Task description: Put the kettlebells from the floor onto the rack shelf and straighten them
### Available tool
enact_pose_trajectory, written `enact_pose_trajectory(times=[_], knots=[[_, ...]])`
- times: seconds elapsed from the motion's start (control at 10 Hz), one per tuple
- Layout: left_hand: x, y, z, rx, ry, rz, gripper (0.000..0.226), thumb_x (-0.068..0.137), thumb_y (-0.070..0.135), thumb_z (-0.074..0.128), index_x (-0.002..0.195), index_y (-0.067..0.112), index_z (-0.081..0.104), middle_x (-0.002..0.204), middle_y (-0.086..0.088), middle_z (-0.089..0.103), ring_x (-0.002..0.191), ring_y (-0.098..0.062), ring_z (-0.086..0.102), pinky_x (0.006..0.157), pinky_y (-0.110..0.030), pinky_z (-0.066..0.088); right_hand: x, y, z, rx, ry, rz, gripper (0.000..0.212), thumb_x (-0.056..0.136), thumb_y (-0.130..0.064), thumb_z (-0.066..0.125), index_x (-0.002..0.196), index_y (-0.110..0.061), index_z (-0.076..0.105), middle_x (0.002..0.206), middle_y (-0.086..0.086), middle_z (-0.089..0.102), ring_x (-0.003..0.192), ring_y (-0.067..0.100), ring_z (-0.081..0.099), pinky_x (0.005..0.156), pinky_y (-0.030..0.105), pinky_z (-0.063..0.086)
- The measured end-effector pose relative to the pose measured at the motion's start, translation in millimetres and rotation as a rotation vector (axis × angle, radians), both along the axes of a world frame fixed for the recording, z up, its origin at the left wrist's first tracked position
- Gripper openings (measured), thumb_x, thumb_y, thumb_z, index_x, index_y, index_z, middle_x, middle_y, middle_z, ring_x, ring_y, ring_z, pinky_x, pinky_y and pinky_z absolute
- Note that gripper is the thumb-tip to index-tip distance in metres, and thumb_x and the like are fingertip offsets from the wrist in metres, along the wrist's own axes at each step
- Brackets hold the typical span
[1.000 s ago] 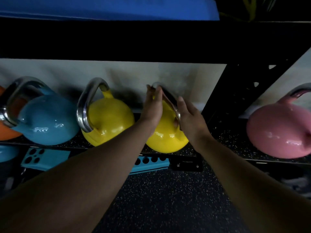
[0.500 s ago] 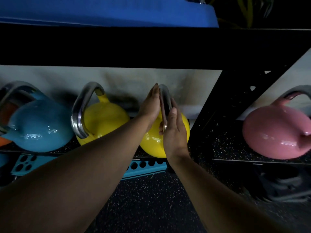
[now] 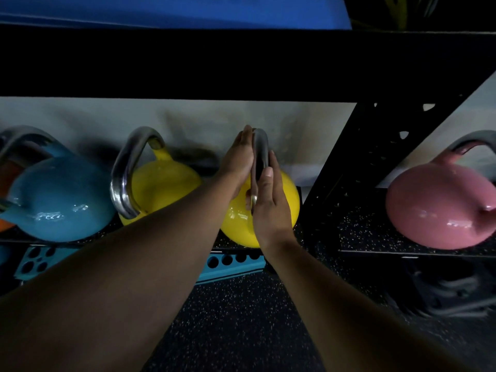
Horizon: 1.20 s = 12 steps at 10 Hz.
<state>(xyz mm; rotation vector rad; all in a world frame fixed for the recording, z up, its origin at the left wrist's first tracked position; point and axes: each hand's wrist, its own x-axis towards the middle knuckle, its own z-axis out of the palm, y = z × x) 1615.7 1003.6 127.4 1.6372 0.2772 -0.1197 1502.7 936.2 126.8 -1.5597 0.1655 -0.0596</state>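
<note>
A yellow kettlebell stands on the speckled rack shelf, its steel handle turned edge-on toward me. My left hand lies flat against the handle's left side. My right hand presses flat on its right side, so the handle is clamped between both palms. To the left on the same shelf stand a second yellow kettlebell, a blue kettlebell and part of an orange kettlebell. A pink kettlebell sits in the bay to the right.
A black rack upright separates the two bays, and a thick black beam runs overhead with a blue mat on top. A teal perforated bar runs under the shelf. Dark weights lie below at the right on speckled floor.
The yellow kettlebell's handle has turned from slanted to edge-on toward me. My right hand moved from behind the handle to flat against its right side; my left hand stayed on it.
</note>
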Motion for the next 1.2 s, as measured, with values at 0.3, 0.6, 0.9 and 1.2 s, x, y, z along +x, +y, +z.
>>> enact_pose_trajectory(times=[0.3,0.6,0.9,1.2], knots=[[0.2,2.4,-1.5,-0.002,-0.037,0.003,0.048,0.102,0.045,0.029,0.139,0.019,0.046,0.148,-0.011,0.044,0.133,-0.028,0.042,0.113,-0.039,0.031,2.0,-0.9,0.7,-0.015,0.008,0.056,0.048,0.104,-0.043,0.026,0.152,-0.036,0.024,0.119,-0.037,0.040,0.084,-0.043,0.037,0.070,-0.008,0.033],[-5.9,2.5,8.2,0.177,-0.009,-0.030,0.055,0.100,0.052,0.024,0.142,0.021,0.043,0.148,-0.015,0.044,0.133,-0.032,0.042,0.102,-0.032,0.031,6.1,-8.2,-3.2,-0.129,-0.003,0.110,0.054,0.101,-0.050,0.022,0.153,-0.037,0.018,0.138,-0.013,0.042,0.084,-0.042,0.036,0.069,-0.008,0.033],[-18.2,14.0,35.2,0.740,-0.063,-0.169,0.054,0.101,0.049,0.022,0.129,0.015,0.054,0.131,-0.022,0.057,0.119,-0.037,0.052,0.094,-0.038,0.039,11.2,-27.0,12.8,-0.320,0.020,0.249,0.051,0.103,-0.045,0.027,0.153,-0.037,0.018,0.146,0.009,0.050,0.120,0.013,0.052,0.074,0.015,0.042],[-65.2,25.4,65.3,1.148,-0.319,-0.393,0.042,0.098,0.046,0.034,0.126,0.018,0.046,0.120,-0.021,0.053,0.112,-0.041,0.049,0.090,-0.052,0.043,3.4,-85.8,77.5,-0.913,-0.093,0.209,0.027,0.097,-0.031,0.048,0.113,-0.020,0.067,0.118,0.011,0.065,0.107,0.032,0.061,0.084,0.033,0.049]])
